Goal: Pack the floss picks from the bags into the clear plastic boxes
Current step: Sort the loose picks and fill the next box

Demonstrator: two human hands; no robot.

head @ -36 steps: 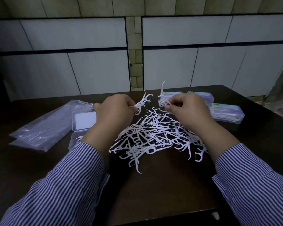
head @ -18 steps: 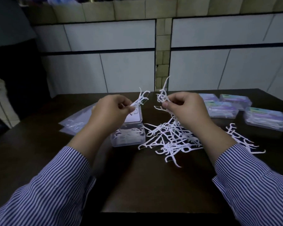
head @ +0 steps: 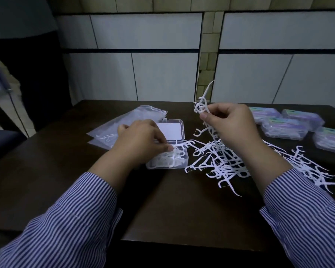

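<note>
You can read no text here; the labels on the closed boxes (head: 282, 128) at your right are too blurred.

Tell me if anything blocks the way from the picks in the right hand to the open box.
Only the left hand does: it is over the open box, pinching picks at its rim. The right hand holds its picks above the loose pile; the lid lies folded back, so the opening is uncovered.

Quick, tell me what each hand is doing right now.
Left hand: pinching floss picks over the open clear box.
Right hand: gripping a raised bunch of picks.
</note>
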